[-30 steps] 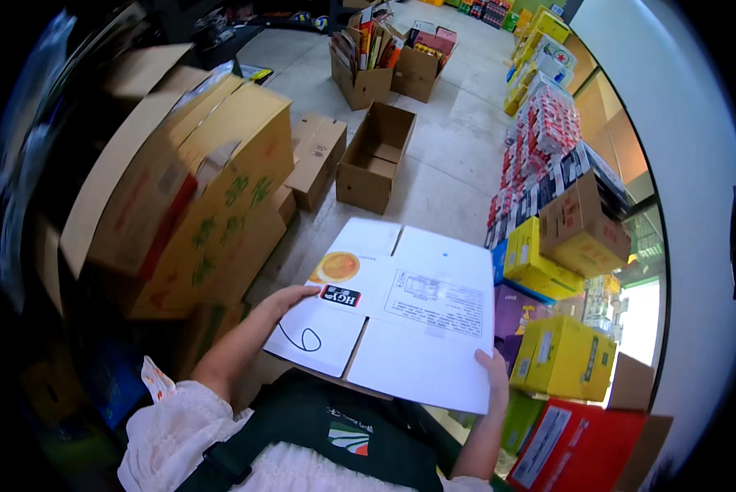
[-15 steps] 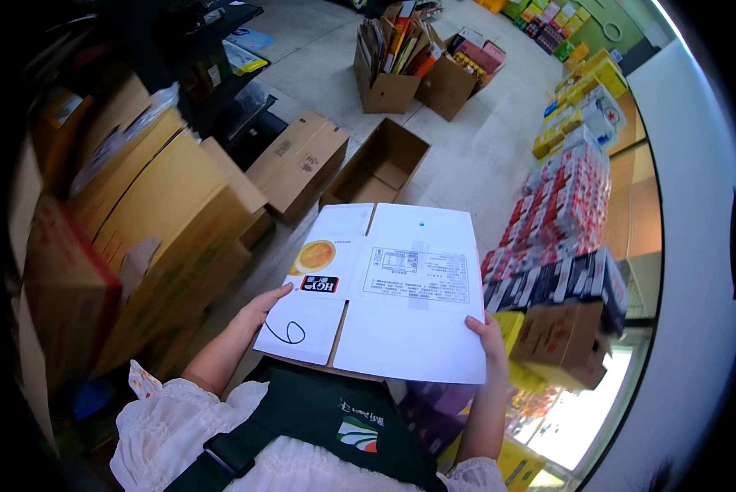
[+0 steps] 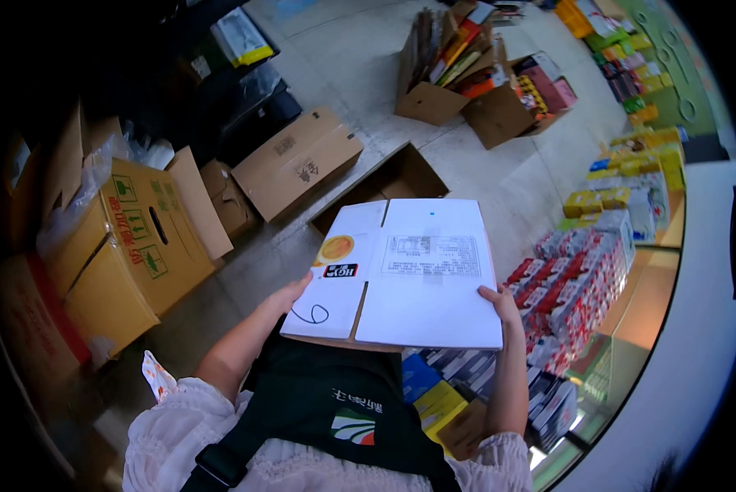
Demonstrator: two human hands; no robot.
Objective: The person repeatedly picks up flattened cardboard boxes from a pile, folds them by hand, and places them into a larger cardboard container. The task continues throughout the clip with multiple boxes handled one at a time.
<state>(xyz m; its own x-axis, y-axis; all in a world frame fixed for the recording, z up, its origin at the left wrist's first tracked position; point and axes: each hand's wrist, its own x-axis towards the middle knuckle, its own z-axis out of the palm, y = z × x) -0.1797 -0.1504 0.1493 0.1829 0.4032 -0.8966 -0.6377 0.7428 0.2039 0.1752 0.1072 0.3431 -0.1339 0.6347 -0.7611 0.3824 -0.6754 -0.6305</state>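
A flattened white cardboard box point(image 3: 433, 307) is held out in front of my waist, its printed face up with a round orange picture and a black label. My left hand point(image 3: 294, 293) grips its left edge. On the opposite edge my right hand point(image 3: 503, 303) is closed, thumb on top; the fingers underneath are hidden on both sides. Just beyond the far edge lies an open brown carton point(image 3: 417, 168) on the floor, partly covered by the flattened box. A closed brown carton point(image 3: 298, 162) sits to its left.
Two cartons stand farther off, one packed with folded cardboard point(image 3: 458, 70), the other with colourful packages point(image 3: 544, 90). A large yellow-brown carton point(image 3: 142, 238) is at left. Shrink-wrapped red-and-white packs point(image 3: 577, 283) are stacked along the right beside a glass-fronted wall. Grey floor point(image 3: 351, 78) lies between.
My view has turned and shifted forward past the cartons. Both hands still hold the flattened box, which now covers more of the open carton.
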